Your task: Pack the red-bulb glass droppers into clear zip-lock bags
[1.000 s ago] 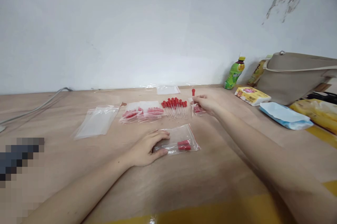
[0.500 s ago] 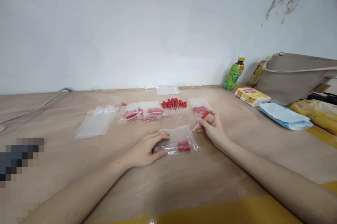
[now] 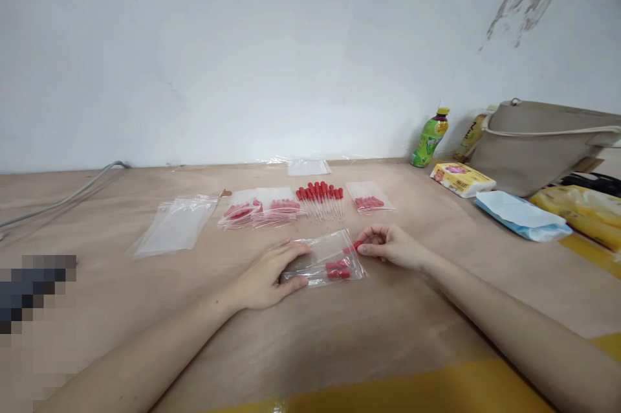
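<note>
A clear zip bag [image 3: 320, 246] lies flat in front of me, with two red-bulbed droppers [image 3: 338, 269] side by side inside. My left hand [image 3: 272, 274] rests on the bag's left end, thumb and fingers spread apart. At its right-hand mouth, my right hand [image 3: 388, 246] pinches a dropper by its red bulb [image 3: 353, 247]. The dropper's clear stem lies within the bag, pointing left. Behind the bag is a fanned pile of loose droppers [image 3: 320, 196]. Filled bags lie to both sides of the pile, one bag [image 3: 370, 198] on the right and several bags [image 3: 262, 207] on the left.
Flat zip bags [image 3: 177, 225] are stacked at left, and another bag [image 3: 308, 167] lies by the wall. On the right stand a green bottle [image 3: 430, 138], a tissue pack [image 3: 462, 179], a blue-and-white packet [image 3: 522, 215] and a grey bag [image 3: 538, 141]. A cable [image 3: 72, 195] runs along the left.
My right hand has moved down and left, sliding the dropper from outside the bag into its mouth. The left hand stays in place on the bag.
</note>
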`<state>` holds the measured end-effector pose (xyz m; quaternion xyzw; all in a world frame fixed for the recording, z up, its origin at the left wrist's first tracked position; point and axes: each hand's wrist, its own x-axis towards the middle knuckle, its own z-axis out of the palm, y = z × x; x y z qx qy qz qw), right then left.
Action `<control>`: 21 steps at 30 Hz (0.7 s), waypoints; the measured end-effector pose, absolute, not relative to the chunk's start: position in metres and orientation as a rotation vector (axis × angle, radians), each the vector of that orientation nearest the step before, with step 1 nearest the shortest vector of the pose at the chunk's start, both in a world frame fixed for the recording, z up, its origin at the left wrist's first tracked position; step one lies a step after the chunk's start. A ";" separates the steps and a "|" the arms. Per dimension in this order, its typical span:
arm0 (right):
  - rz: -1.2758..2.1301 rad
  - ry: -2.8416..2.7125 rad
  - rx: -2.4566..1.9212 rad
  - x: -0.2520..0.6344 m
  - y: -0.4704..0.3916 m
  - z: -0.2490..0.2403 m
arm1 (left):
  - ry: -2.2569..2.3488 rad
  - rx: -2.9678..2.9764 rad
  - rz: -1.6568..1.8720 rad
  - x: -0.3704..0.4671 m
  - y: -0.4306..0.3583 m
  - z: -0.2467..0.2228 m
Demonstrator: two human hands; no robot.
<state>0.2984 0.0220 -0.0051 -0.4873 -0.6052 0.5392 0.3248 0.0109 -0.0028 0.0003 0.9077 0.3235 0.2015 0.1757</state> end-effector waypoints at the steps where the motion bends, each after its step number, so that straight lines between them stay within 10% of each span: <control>1: 1.402 -1.586 -1.261 0.295 0.021 -0.006 | 0.916 2.572 0.572 0.011 -0.003 0.000; 21: 0.870 -1.732 -1.371 0.292 0.054 -0.001 | 0.913 2.649 0.449 0.009 0.001 -0.004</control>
